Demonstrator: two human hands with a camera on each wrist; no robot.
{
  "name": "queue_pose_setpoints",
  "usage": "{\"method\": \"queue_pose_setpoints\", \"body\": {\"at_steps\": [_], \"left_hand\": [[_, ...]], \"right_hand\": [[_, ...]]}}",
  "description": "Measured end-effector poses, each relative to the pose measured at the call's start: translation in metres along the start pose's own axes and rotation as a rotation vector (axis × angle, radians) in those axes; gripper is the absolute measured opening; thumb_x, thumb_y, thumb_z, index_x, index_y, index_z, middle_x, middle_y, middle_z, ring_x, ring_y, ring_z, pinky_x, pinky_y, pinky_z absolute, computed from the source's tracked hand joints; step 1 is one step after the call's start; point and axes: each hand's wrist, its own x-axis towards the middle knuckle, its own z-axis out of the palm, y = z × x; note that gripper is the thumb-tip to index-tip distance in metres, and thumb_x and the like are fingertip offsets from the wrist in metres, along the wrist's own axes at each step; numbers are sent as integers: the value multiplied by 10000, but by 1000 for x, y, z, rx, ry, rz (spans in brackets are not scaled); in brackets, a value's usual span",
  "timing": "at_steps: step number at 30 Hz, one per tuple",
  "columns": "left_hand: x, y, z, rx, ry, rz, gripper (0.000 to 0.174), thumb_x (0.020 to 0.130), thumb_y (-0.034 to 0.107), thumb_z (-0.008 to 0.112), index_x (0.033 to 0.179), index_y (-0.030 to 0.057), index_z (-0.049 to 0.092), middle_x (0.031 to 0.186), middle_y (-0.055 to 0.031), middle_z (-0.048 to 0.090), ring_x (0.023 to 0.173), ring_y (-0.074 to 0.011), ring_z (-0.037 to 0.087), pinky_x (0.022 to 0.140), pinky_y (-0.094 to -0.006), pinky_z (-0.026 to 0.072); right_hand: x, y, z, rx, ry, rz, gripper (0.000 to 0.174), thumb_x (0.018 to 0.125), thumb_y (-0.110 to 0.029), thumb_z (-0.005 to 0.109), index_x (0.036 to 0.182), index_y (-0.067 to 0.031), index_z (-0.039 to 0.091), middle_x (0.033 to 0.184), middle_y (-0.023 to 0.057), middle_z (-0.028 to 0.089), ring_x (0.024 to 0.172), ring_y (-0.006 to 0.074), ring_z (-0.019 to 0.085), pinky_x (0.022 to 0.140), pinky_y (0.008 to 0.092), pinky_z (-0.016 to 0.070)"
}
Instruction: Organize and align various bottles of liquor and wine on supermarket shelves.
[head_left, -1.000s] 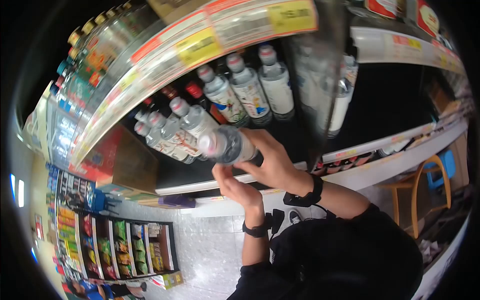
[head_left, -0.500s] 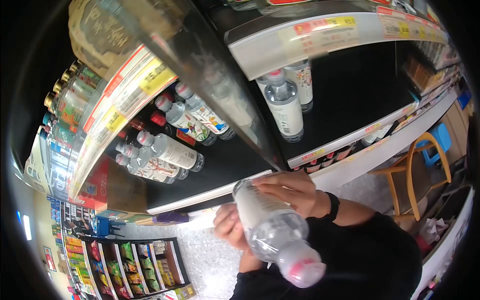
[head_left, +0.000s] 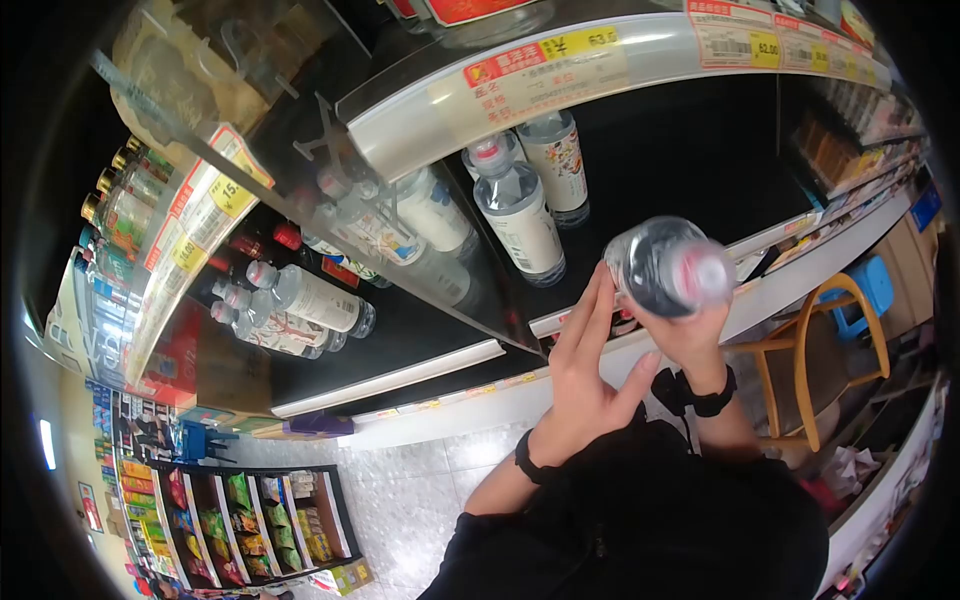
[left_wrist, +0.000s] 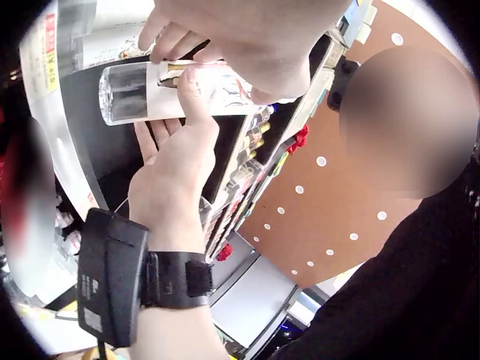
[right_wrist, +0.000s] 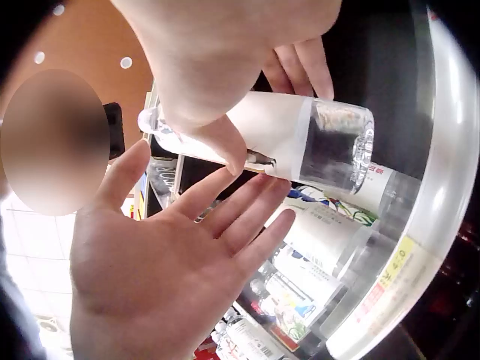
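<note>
My right hand (head_left: pixel 690 330) grips a clear bottle (head_left: pixel 650 270) with a white label and a pink-and-clear cap (head_left: pixel 705 275). Its thumb lies across the label in the left wrist view, where the bottle's clear base (left_wrist: pixel 124 94) shows. The cap faces up toward my head. Stretched out flat, the fingers of my left hand (head_left: pixel 595 395) reach to the bottle's side; the palm is turned open in the right wrist view (right_wrist: pixel 165 262). Similar bottles (head_left: pixel 520 225) stand on the shelf just left of the held one.
An upright clear divider (head_left: pixel 430 290) parts the shelf from another section with more bottles (head_left: pixel 310 295). A shelf edge with price tags (head_left: pixel 560 75) runs overhead. To the right stands a wooden chair (head_left: pixel 803 380); a snack rack (head_left: pixel 345 510) is at lower left.
The bottle has moved right, from the left section past the divider. It tipped toward my body half a second ago, then came back cap-up. My left fingers have straightened.
</note>
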Motion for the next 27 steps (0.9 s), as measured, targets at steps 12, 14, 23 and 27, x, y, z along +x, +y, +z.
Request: {"method": "queue_pose_setpoints", "body": {"at_steps": [12,14,23,27], "left_hand": [[16,-25,7,-62,24,-212,800,926,278,702,1497,-137,324,1508,-398,361,1387,-467,448,1053,-435,465],[18,-34,7,-14,27,-163,775,950,297,676,1515,-101,325,1526,-352,375,1378,-429,465,1040,-435,484],[19,-8,6,0,-36,-264,758,985,295,644,1524,-104,291,1568,-311,333,1361,-383,491,959,-411,562],[19,-12,13,-92,3,-242,776,961,296,678,1494,-133,314,1537,-409,270,1344,-457,486,747,-370,637]], "right_hand": [[20,22,35,55,-69,179,643,711,-116,877,1288,21,628,1056,162,704,933,272,736,828,379,620],[23,22,37,7,-134,231,690,720,-62,866,1346,37,593,1099,153,696,1027,243,717,860,372,611],[21,29,41,-2,-124,175,675,733,-132,862,1345,-19,599,1050,195,706,924,310,732,792,360,589],[24,28,35,53,-192,197,708,749,-124,848,1390,-27,561,1107,225,699,1007,358,720,848,384,584]]}}
